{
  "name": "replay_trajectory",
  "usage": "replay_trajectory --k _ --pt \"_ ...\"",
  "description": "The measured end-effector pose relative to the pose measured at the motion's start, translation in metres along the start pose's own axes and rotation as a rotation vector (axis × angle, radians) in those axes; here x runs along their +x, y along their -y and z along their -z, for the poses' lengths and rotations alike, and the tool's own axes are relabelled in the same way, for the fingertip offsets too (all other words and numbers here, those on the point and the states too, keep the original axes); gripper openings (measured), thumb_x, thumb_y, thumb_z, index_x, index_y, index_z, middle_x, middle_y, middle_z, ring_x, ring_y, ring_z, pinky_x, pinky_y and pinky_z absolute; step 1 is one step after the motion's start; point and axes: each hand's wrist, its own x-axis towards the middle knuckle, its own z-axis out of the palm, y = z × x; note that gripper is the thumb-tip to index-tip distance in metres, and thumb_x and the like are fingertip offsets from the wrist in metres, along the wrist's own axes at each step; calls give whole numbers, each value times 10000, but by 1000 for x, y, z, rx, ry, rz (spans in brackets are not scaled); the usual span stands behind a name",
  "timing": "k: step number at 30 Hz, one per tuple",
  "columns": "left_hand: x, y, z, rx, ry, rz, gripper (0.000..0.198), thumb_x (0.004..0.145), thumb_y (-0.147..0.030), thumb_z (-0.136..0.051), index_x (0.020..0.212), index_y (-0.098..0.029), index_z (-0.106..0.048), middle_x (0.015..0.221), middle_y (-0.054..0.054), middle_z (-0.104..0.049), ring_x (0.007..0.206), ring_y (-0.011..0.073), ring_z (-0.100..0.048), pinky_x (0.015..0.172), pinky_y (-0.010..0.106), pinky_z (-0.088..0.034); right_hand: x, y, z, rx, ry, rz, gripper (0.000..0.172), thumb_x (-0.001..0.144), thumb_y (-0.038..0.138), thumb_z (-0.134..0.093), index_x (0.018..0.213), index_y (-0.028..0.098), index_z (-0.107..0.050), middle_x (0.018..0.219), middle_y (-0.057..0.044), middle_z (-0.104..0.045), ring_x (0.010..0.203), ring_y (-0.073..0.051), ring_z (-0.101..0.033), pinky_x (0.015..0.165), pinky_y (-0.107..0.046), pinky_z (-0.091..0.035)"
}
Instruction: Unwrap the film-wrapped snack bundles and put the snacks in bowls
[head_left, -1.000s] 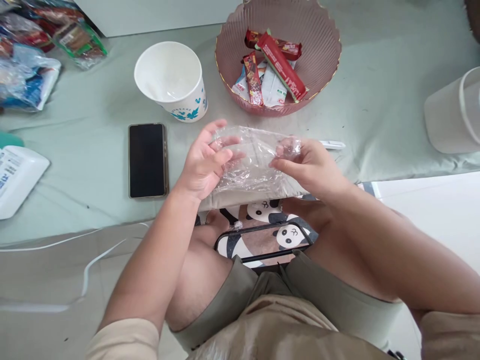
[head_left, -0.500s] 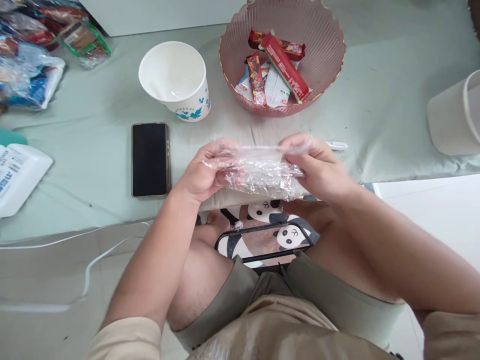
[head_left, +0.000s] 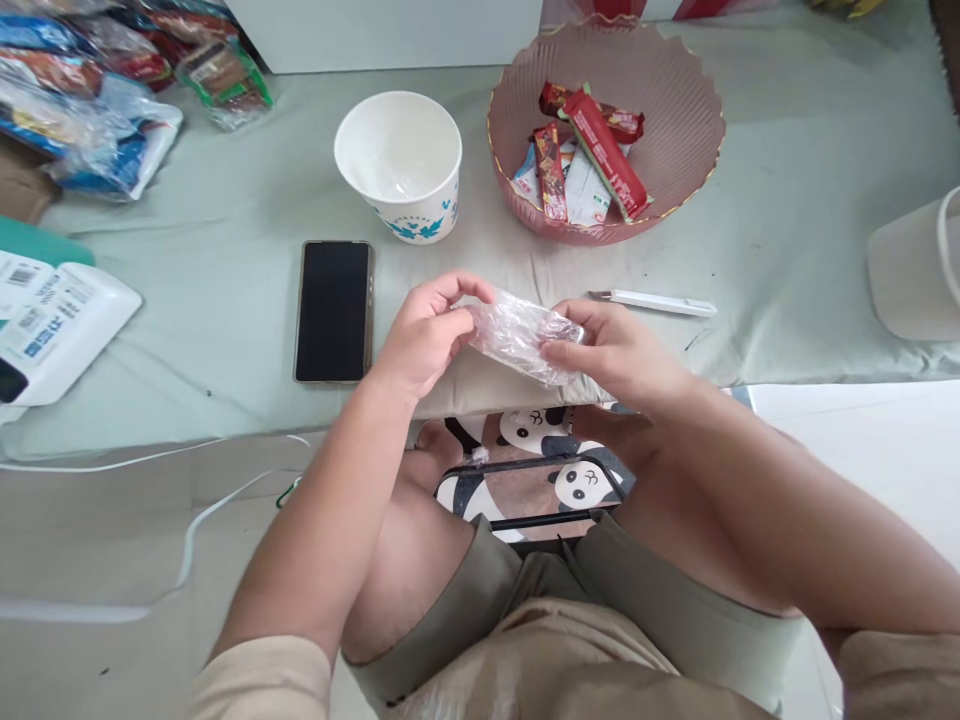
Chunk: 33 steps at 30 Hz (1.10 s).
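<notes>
A crinkled clear plastic bag [head_left: 514, 335], folded into a small bundle, is held between my two hands above the table's front edge. My left hand [head_left: 431, 335] has its thumb and forefinger closed at the bundle's left end. My right hand [head_left: 604, 345] pinches the right end between thumb and fingers. Beyond my right hand lies a slim white utility knife [head_left: 652, 302]. To the left of my left hand a black phone [head_left: 334, 312] rests face up. Whether anything is inside the plastic, I cannot tell.
A white paper cup [head_left: 427, 205] stands behind the phone. The pink ribbed bowl [head_left: 682, 120] holds several red-wrapped bars [head_left: 609, 155] and white packets. Packaged snacks [head_left: 97, 120] and a white bottle [head_left: 67, 315] are at left; a whitish container [head_left: 907, 285] stands at right.
The plastic has gone from a wide sheet stretched between my hands to a smaller, tilted bundle. The knife shows more fully now. The whole view has shifted slightly.
</notes>
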Motion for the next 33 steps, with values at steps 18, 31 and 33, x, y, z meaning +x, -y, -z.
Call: replay_trajectory --k 18,31,33 --pt "-15 -16 4 139 208 -98 36 795 -205 -620 825 -185 -621 708 -46 -535 635 99 -476 601 250 -389 9 -5 -25 -60 -113 305 602 862 555 -762 1312 272 -480 1228 -88 -672 1083 -212 -684 932 -373 -565" --pt "0 -32 44 -38 -449 -540 106 884 -224 -701 787 -235 -658 649 -19 -589 580 112 -547 565 256 -475 52 99 -34 -405 -397 435 195 819 -8 -597 863 180 -626 785 10 -603 653 -76 -541 615 -263 -419" --pt "7 -35 53 -91 -533 -563 173 899 -212 -700 739 -234 -637 609 -28 -554 553 106 -539 539 243 -459 78 124 -38 -498 -368 424 266 820 -46 -543 954 176 -600 813 26 -576 653 -51 -521 641 -253 -404"
